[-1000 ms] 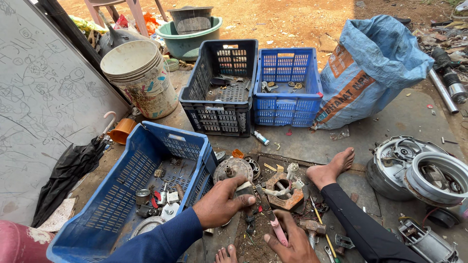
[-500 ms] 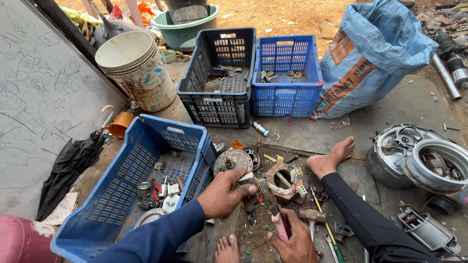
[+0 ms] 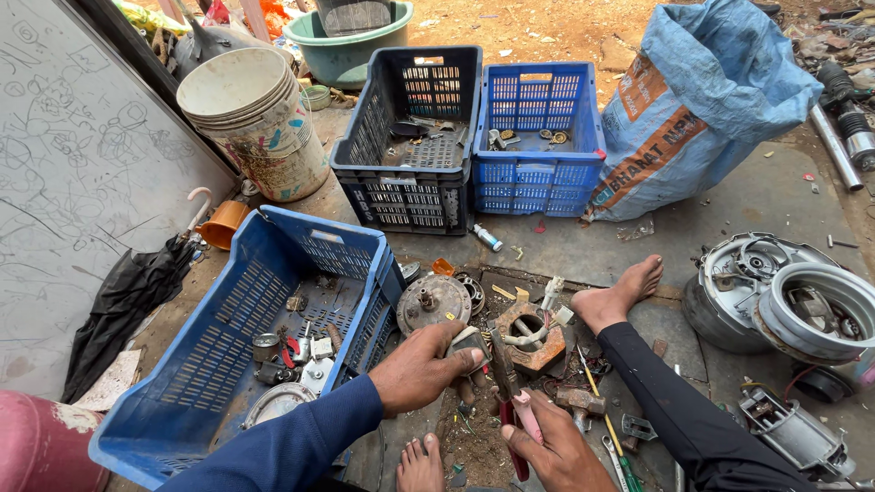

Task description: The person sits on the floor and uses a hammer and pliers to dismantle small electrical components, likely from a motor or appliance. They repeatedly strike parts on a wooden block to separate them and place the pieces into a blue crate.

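**Carefully gripping a small metal part with pliers**

Closest to the camera, the right hand is clenching around the pink-and-red handles of a pair of pliers, whose jaws are pointing up toward a small grey metal part. The left hand is grasping that part, fingers wrapped over its top, holding it just above the dirty ground between the person's bare feet. To do this well, I judge the left hand should be keeping the part steady and low while the pliers are biting squarely, not at a slant, so nothing slips toward the fingers.

Just beyond, a rusty square motor stator and a round metal end cover are lying on the ground, with a hammer near the right leg. Left of the hands, a blue crate is holding small salvaged pieces. Farther off, a black crate and a second blue crate are standing side by side, touching, beside a blue sack.
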